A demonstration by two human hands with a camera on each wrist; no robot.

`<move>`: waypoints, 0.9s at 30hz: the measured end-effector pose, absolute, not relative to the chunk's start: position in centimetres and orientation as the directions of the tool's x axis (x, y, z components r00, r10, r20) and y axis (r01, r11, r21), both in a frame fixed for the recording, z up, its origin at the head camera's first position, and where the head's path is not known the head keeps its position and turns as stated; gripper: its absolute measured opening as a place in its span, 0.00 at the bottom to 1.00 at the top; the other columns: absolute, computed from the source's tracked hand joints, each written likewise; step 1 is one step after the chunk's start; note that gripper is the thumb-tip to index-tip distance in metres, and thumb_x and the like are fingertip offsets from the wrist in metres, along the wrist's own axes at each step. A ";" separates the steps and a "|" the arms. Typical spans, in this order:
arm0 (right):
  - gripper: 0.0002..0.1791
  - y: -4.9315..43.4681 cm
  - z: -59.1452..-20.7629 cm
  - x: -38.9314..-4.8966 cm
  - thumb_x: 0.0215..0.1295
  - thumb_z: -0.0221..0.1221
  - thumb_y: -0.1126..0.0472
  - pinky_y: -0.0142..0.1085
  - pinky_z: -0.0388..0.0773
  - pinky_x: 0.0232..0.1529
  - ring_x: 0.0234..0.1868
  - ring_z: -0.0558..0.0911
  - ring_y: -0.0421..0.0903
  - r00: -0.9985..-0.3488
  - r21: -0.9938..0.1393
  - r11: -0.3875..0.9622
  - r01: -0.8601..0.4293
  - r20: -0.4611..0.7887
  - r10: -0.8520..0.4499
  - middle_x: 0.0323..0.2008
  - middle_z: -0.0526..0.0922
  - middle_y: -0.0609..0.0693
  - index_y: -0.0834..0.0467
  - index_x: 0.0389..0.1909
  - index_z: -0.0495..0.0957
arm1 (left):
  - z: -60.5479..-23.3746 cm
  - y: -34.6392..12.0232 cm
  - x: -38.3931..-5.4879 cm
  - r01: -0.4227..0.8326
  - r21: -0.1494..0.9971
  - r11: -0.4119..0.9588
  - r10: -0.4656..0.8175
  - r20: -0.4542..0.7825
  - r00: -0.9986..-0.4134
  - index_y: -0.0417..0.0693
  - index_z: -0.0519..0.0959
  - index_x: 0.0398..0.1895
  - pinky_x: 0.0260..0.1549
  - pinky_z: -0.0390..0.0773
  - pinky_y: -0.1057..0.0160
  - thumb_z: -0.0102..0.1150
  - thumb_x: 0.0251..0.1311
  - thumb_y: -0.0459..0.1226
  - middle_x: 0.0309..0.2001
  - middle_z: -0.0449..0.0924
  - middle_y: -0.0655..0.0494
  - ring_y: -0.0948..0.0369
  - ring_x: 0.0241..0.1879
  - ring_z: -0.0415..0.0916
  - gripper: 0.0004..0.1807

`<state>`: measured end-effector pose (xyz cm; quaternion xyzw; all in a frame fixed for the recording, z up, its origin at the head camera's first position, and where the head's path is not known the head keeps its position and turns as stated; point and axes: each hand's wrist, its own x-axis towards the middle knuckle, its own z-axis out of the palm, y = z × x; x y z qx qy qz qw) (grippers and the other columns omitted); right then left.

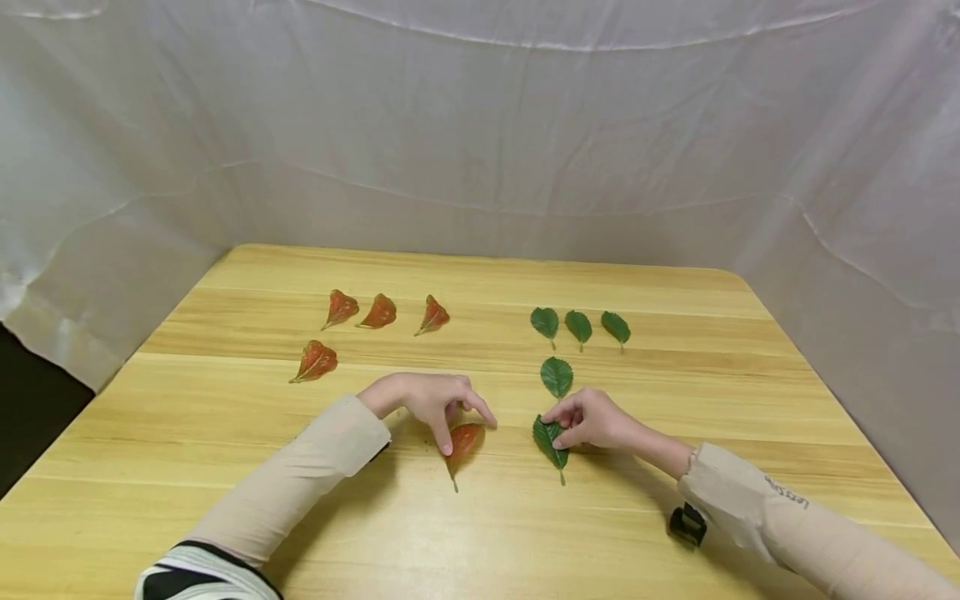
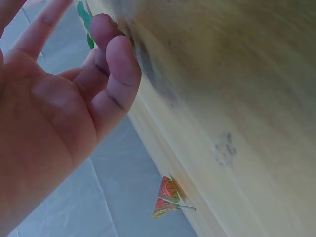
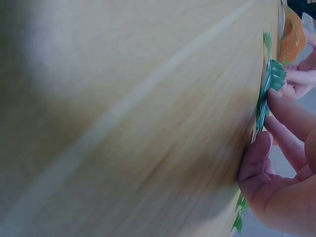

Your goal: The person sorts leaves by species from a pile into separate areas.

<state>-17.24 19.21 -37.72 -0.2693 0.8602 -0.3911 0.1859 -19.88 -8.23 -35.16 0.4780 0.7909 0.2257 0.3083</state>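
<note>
In the head view my left hand is over a red leaf, its thumb touching the left edge and its outstretched index finger reaching the upper right corner. This leaf's stem points toward me. My right hand pinches a green leaf at its upper part with thumb and index finger; the leaf lies on or just above the wooden table. In the right wrist view the thumb presses that green leaf, and the red leaf shows beyond it.
Three red leaves form a back row at the left, with another red leaf below. Three green leaves line the back right. One more green leaf lies just behind my right hand. Pale curtains surround the table.
</note>
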 end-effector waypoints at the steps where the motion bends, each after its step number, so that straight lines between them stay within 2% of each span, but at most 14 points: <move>1: 0.16 19.2 -37.7 -17.2 0.43 0.66 0.71 0.27 0.62 0.17 0.19 0.64 0.39 -0.786 -0.773 0.549 -0.317 -0.110 -0.608 0.22 0.74 0.48 0.68 0.37 0.81 | -35.2 -8.2 -19.9 0.625 0.650 0.433 0.900 -0.271 -0.342 0.44 0.73 0.54 0.30 0.65 0.70 0.71 0.37 0.32 0.44 0.67 0.52 0.58 0.34 0.59 0.33; 5: 0.16 19.2 -37.8 -17.2 0.43 0.66 0.71 0.27 0.62 0.18 0.20 0.65 0.39 -0.787 -0.773 0.552 -0.312 -0.114 -0.606 0.23 0.74 0.49 0.68 0.37 0.81 | -35.1 -8.4 -19.9 0.624 0.645 0.442 0.896 -0.289 -0.336 0.44 0.75 0.51 0.25 0.63 0.72 0.72 0.35 0.31 0.43 0.67 0.51 0.59 0.28 0.59 0.32; 9: 0.15 19.2 -37.7 -17.3 0.43 0.67 0.71 0.27 0.64 0.19 0.21 0.66 0.40 -0.792 -0.768 0.561 -0.309 -0.118 -0.599 0.24 0.75 0.49 0.68 0.37 0.81 | -34.9 -8.9 -19.9 0.575 0.639 0.512 0.858 -0.347 -0.379 0.46 0.76 0.49 0.26 0.65 0.72 0.72 0.33 0.28 0.42 0.63 0.52 0.60 0.29 0.60 0.32; 14: 0.15 19.2 -37.8 -17.3 0.43 0.67 0.70 0.28 0.64 0.19 0.21 0.66 0.40 -0.794 -0.761 0.567 -0.315 -0.116 -0.597 0.24 0.75 0.49 0.67 0.36 0.81 | -34.9 -9.1 -19.9 0.532 0.650 0.543 0.837 -0.368 -0.405 0.45 0.78 0.39 0.24 0.66 0.72 0.70 0.32 0.24 0.40 0.66 0.57 0.64 0.24 0.60 0.25; 18: 0.15 19.2 -37.9 -17.3 0.43 0.67 0.70 0.28 0.66 0.20 0.22 0.68 0.40 -0.791 -0.760 0.562 -0.325 -0.108 -0.603 0.24 0.75 0.48 0.67 0.36 0.81 | -35.2 -9.2 -20.1 0.543 0.667 0.510 0.857 -0.342 -0.385 0.43 0.78 0.27 0.19 0.63 0.73 0.70 0.31 0.23 0.30 0.70 0.60 0.66 0.19 0.58 0.16; 22: 0.15 19.2 -38.0 -17.3 0.43 0.67 0.70 0.28 0.67 0.21 0.23 0.68 0.40 -0.789 -0.759 0.561 -0.329 -0.105 -0.605 0.24 0.75 0.48 0.67 0.36 0.81 | -35.4 -9.5 -20.4 0.515 0.709 0.482 0.873 -0.336 -0.354 0.41 0.74 0.18 0.18 0.60 0.73 0.68 0.35 0.23 0.19 0.68 0.62 0.69 0.16 0.55 0.12; 27: 0.15 19.2 -37.8 -17.3 0.43 0.67 0.70 0.28 0.66 0.20 0.22 0.68 0.40 -0.791 -0.755 0.568 -0.326 -0.111 -0.602 0.24 0.75 0.48 0.67 0.36 0.81 | -35.2 -10.1 -20.4 0.437 0.789 0.432 0.891 -0.300 -0.340 0.38 0.74 0.18 0.22 0.64 0.73 0.64 0.43 0.23 0.19 0.69 0.63 0.69 0.19 0.62 0.08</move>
